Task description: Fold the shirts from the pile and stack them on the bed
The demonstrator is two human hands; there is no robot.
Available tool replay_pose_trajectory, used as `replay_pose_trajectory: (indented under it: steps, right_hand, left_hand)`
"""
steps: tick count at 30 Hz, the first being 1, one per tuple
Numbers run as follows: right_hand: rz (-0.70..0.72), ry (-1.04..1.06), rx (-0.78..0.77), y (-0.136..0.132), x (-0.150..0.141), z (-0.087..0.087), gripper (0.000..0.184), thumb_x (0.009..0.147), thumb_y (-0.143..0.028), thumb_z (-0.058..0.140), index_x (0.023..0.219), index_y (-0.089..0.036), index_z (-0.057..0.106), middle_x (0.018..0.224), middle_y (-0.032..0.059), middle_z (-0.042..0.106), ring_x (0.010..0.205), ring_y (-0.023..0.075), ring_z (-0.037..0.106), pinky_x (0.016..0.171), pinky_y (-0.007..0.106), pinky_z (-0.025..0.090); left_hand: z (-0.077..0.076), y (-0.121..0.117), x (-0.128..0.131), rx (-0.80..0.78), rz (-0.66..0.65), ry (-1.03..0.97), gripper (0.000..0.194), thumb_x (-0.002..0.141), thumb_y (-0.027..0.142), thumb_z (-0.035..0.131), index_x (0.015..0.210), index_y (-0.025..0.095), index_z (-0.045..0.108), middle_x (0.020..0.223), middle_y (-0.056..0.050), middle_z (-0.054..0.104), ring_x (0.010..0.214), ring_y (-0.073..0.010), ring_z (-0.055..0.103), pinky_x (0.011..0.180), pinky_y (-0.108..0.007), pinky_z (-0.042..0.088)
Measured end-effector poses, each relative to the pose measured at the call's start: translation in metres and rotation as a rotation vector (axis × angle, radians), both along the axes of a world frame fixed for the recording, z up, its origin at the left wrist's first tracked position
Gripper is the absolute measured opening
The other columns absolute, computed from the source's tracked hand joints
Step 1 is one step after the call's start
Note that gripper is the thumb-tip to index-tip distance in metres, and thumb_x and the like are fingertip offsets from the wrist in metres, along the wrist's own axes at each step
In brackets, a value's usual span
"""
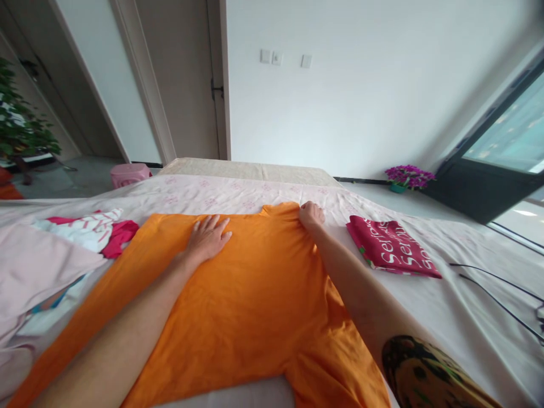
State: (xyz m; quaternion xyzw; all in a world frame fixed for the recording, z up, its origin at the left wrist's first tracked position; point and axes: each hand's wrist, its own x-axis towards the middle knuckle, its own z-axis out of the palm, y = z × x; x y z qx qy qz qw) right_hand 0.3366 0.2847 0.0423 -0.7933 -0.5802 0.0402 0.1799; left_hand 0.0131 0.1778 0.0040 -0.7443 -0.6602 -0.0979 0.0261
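An orange T-shirt (255, 294) lies spread sideways over the pale sheet, its collar side toward the right and one sleeve bunched at the lower right. My left hand (208, 237) rests flat on the shirt near its far edge, fingers spread. At the far right corner of the shirt, my right hand (311, 215) is closed with the fingers curled on the orange cloth. Right of that hand sits a folded dark red garment (393, 246) with white lettering.
Loose clothes in pale pink (42, 266) and red with white (100, 229) lie heaped at the left. Black cords (497, 272) cross the sheet (446, 317) at right. Beyond the bed stand a pink stool (130, 174), purple flowers (410, 177) and a white wall.
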Motion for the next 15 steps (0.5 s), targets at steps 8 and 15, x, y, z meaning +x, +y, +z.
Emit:
replay_pose_trajectory:
  steps: [8, 15]
  right_hand:
    - [0.674, -0.137, 0.0, -0.095, -0.094, -0.014, 0.066, 0.1, -0.049, 0.031, 0.155, -0.013, 0.024, 0.163, 0.0121, 0.02, 0.15, 0.0273, 0.013, 0.119, 0.042, 0.016]
    - [0.628, -0.209, -0.164, -0.105, -0.058, -0.02, 0.071, 0.101, -0.054, 0.02, 0.157, -0.011, 0.02, 0.164, 0.01, 0.014, 0.152, 0.0228, 0.008, 0.122, 0.041, 0.005]
  left_hand:
    - [0.005, -0.004, -0.003, -0.023, -0.073, 0.002, 0.061, 0.097, 0.054, 0.03, 0.15, 0.027, 0.039, 0.161, -0.012, 0.031, 0.149, -0.0319, 0.025, 0.117, -0.053, 0.017]
    - [-0.001, -0.016, -0.091, -0.032, -0.001, 0.07, 0.063, 0.097, 0.052, 0.028, 0.152, 0.023, 0.034, 0.161, -0.01, 0.03, 0.149, -0.0276, 0.025, 0.117, -0.046, 0.021]
